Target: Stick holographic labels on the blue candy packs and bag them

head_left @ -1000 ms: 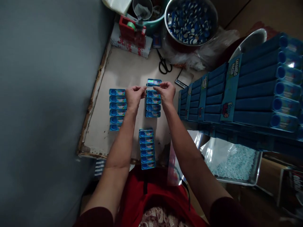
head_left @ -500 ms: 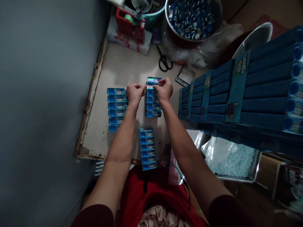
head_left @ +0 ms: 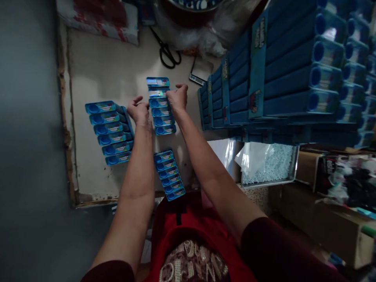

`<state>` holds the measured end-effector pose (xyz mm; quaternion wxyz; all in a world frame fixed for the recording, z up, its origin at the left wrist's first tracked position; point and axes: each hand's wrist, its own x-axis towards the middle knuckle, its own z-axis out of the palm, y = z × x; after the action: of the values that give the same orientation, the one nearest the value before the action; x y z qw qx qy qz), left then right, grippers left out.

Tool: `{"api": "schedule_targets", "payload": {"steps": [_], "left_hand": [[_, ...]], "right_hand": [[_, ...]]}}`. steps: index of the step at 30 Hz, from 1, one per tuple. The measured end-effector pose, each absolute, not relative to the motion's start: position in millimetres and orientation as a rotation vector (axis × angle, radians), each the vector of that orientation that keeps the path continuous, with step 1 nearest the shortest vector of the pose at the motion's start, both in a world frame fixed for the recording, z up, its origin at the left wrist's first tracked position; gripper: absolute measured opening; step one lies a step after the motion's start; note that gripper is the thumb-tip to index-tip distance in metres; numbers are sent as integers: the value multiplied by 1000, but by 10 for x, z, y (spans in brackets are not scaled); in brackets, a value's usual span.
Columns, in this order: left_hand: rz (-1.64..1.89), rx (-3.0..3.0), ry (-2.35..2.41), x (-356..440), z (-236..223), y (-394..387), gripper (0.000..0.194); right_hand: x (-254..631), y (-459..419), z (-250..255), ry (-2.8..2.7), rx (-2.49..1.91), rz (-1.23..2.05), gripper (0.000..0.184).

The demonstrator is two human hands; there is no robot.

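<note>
My right hand [head_left: 178, 98] is curled, its fingertips at the right end of the second box in the middle row of small blue boxes [head_left: 162, 112]. A shiny silvery strip [head_left: 158, 93] lies across that box, and the top box bears a similar one. Whether anything sits between those fingers is hidden. Just left of the row, my left hand [head_left: 138, 110] has bent fingers spread apart and holds nothing visible. Further left lies another set of blue boxes [head_left: 110, 133], partly behind my left wrist. A third set [head_left: 169, 175] lies at the table's near edge.
Tall stacks of banded blue boxes [head_left: 282, 74] stand at the right. Black scissors [head_left: 167, 55] and a small scale [head_left: 201, 70] lie behind the middle row. A metal tray [head_left: 270, 162] of pale blue bits sits lower right. A grey wall [head_left: 26, 149] borders the left.
My hands have drawn apart: the left has left the middle row and loosened its pinch, while the right stays at the second box's end. The view has shifted, moving the table's things left and up.
</note>
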<state>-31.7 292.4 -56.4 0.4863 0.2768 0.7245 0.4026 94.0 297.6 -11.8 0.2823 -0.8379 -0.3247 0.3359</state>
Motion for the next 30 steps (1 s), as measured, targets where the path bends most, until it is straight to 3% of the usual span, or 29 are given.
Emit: {"api": "schedule_targets", "payload": {"steps": [3,5,8,12,14,19,30], "left_hand": [[1117,957,1978,-332,-153,2527,30],[1122,1273,1884,-242,142,2099,21],[833,1528,1502,61,376,1482,9],[451,1458,1186,512,189,1115,28],[347,1396,1182,649,34,1088,31],[270,1429,1181,719,-59,1074,12],[246,1473,1342,778,96,1016,15]], "right_hand": [[930,2345,280,-979,-2140,772,53],[1030,1696,499,-1294,-2017,660,49],[1415,704,652,-1640,-1914,584,33],[2109,-27,562,-1319,-2173,471,35],[2345,-106,462,-1377,-2185,477,37],[2451,7,239,-1696,-2178,498,39],[2289,105,200,-1841,-2197,557,36]]}}
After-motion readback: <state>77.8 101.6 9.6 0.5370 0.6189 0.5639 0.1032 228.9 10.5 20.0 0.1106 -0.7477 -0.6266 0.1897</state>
